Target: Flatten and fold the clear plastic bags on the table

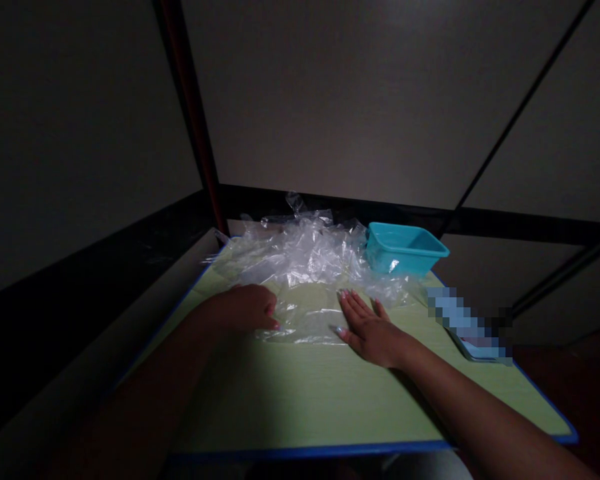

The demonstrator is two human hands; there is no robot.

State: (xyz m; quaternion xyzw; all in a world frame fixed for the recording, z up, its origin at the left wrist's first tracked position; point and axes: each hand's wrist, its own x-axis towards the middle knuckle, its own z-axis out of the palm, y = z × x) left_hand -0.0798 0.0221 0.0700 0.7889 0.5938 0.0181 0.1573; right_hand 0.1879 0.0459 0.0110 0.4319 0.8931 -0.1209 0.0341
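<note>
A clear plastic bag (pixel 305 321) lies spread out on the green table (pixel 300 393), between my two hands. My right hand (pixel 373 330) rests flat on its right side, fingers stretched and thumb apart. At its left edge is my left hand (pixel 253 308), its fingers curled in and the thumb pointing right; whether it pinches the plastic is too dark to tell. Just beyond both hands sits a loose heap of crumpled clear plastic bags (pixel 310 250).
A turquoise plastic basket (pixel 403 250) stands at the back right, touching the plastic heap. A flat bluish item (pixel 473 333), partly blurred out, lies near the right edge. Panelled walls rise behind and to the left of the table.
</note>
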